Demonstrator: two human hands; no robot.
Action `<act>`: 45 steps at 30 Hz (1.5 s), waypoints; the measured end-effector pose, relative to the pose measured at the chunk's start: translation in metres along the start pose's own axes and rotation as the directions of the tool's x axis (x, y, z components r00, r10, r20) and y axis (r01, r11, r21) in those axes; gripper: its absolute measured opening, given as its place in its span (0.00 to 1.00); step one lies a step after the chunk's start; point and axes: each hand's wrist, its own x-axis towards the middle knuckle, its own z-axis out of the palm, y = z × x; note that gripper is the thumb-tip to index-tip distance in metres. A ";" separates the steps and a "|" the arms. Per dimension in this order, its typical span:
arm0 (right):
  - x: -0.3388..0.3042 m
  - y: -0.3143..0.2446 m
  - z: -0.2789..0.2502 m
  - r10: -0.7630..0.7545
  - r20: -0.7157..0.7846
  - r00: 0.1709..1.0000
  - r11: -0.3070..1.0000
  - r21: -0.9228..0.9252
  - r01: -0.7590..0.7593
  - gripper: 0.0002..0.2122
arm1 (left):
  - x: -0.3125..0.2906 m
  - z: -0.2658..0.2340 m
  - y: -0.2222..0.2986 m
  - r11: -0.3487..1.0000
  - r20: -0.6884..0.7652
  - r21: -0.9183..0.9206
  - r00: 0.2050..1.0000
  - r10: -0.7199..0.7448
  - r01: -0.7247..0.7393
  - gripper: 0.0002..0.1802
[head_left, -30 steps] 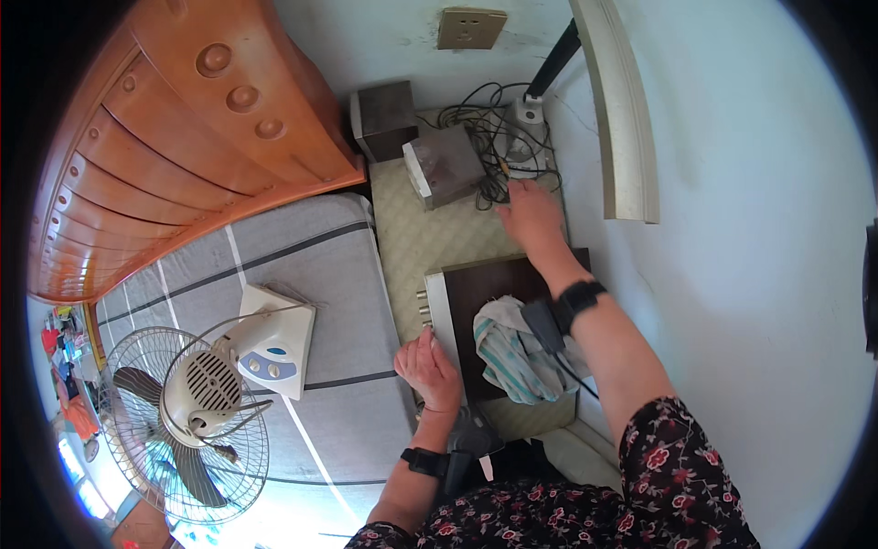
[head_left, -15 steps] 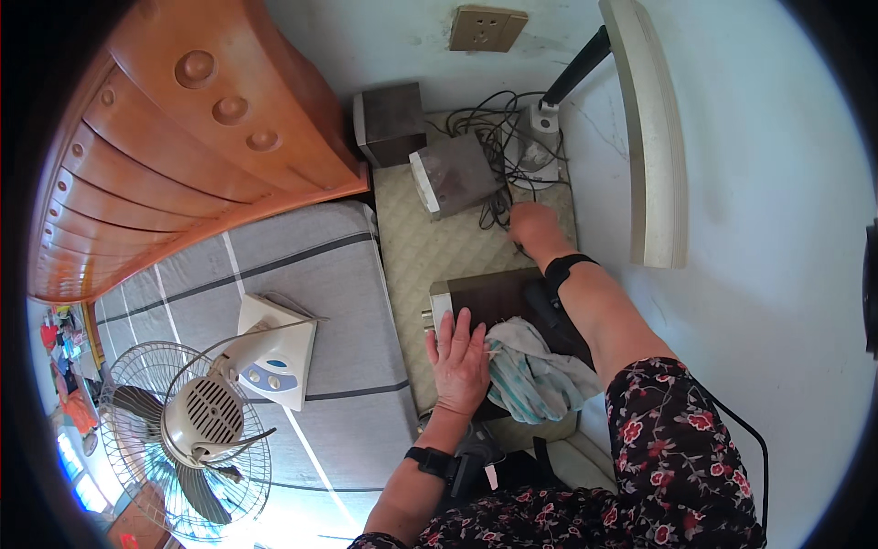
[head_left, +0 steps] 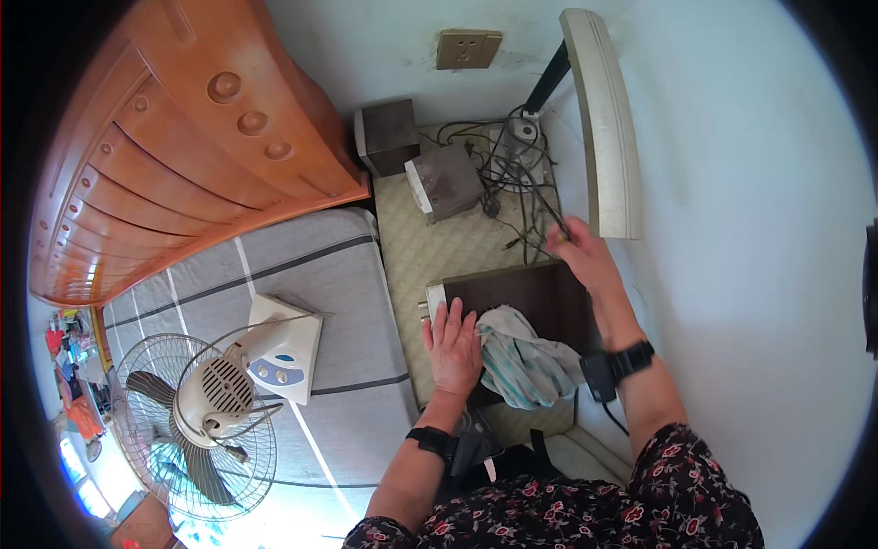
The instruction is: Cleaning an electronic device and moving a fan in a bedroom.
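My left hand lies with its fingers stretched out over the front edge of a dark brown box, which has a pale panel with metal knobs. Close by those fingers, a crumpled white and teal striped cloth rests on top of the box. Beyond the box's far right corner, my right hand is closed around a black cable. That cable runs up into a tangle of black cables beside two small dark speakers. A loose plug end lies on the quilted surface.
A desk lamp with a long pale head stands against the wall on the right. At left, a white fan lies on a grey striped bed below an orange wooden headboard. A wall socket is at the back.
My right hand has moved nearer and to the right, drawing a cable out from the tangle. My left hand stays on the box's edge. The whole view has shifted slightly.
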 end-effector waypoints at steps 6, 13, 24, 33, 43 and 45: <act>-0.085 0.002 -0.024 -0.184 0.012 0.983 0.901 -0.397 0.174 0.03 | 0.012 -0.006 0.007 0.961 -0.032 -0.271 0.997 -0.070 0.059 0.14; -0.121 0.026 -0.018 -0.410 0.340 0.847 0.291 -0.831 0.474 0.10 | 0.091 0.005 0.076 -0.138 0.685 -0.703 0.611 -0.396 0.698 0.23; -0.065 -0.022 0.005 -0.433 -0.106 0.895 0.578 -0.795 0.185 0.29 | 0.022 -0.015 0.060 0.462 0.321 -0.830 0.945 -0.063 0.313 0.12; 0.001 0.005 0.053 0.100 0.066 0.993 0.108 -0.993 0.055 0.45 | -0.009 0.004 0.049 0.684 0.225 -0.354 0.652 0.725 -0.638 0.14; -0.008 -0.013 0.045 -0.090 0.128 0.988 0.722 -0.675 0.154 0.10 | -0.018 -0.018 0.034 0.291 0.308 -0.909 0.951 -0.017 0.299 0.17; -0.042 -0.035 0.044 -0.493 0.128 0.861 0.702 -0.527 0.480 0.11 | -0.002 -0.024 0.028 -0.111 0.429 -0.901 0.826 -0.366 0.419 0.21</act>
